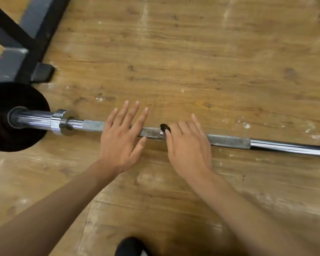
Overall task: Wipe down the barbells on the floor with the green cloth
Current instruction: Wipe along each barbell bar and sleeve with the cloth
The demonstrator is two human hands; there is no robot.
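Note:
A steel barbell [229, 141] lies across the wooden floor with a black weight plate [6, 117] on its left end. My left hand [121, 137] hovers over the bar's knurled grip with fingers spread and straight, holding nothing. My right hand [187, 145] lies over the bar just to the right. A small dark thing [163, 127] shows at its thumb and forefinger, and I cannot tell whether they pinch it. No green cloth is in view.
A black and grey rack base [26, 43] runs along the floor at the upper left, close to the plate. The toe of a black shoe [131, 246] shows at the bottom edge. Worn wooden floor [192, 61] stretches beyond the bar.

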